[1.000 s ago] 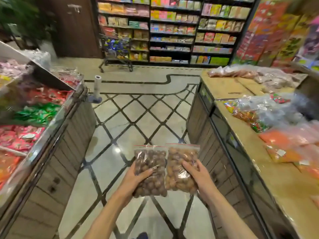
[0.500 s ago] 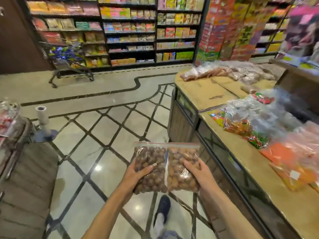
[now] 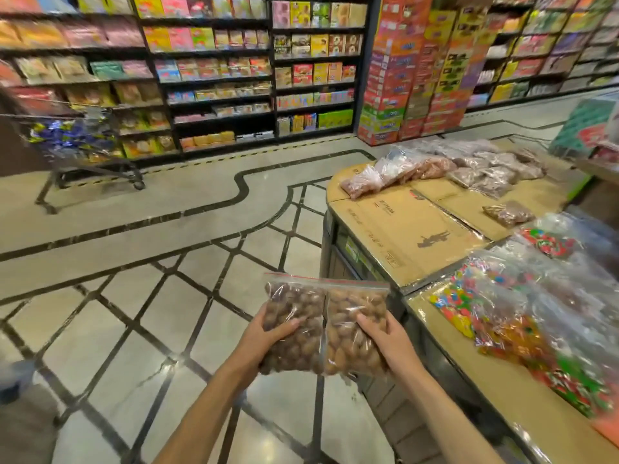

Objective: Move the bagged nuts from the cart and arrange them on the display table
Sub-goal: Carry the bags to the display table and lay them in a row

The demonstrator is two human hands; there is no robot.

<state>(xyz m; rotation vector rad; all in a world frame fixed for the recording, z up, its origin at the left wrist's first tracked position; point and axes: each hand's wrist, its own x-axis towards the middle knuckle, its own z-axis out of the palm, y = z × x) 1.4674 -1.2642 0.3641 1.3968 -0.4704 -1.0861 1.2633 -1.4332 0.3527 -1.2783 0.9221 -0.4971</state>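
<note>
Since 0.5 s ago: view has swung rightward; display table [image 3: 395, 229] now fills more of the right side, shopping cart [image 3: 83, 152] has slid to far left, foot no longer visible below the bags. Both bags remain in hand, same grip.

Left to right, relative to the display table:
- Shopping cart: well left of the table, across the tiled floor, in front of the snack shelves [image 3: 214, 72]. Blurred; blue-wrapped contents.
- Left hand [image 3: 268, 339]: closed around the dark nut bag [image 3: 294, 326], thumb across its front, fingers behind. Bag held over the floor just left of the table's near edge.
- Right hand [image 3: 385, 339]: closed around the lighter nut bag [image 3: 355, 329], thumb on front.
- Bags side by side, touching, long axes roughly upright, red zip seals pointing up and away from the person.
- On the table: flattened cardboard [image 3: 418, 226], far row of bagged nuts [image 3: 469, 165], near pile of bagged candy [image 3: 522, 316].
</note>
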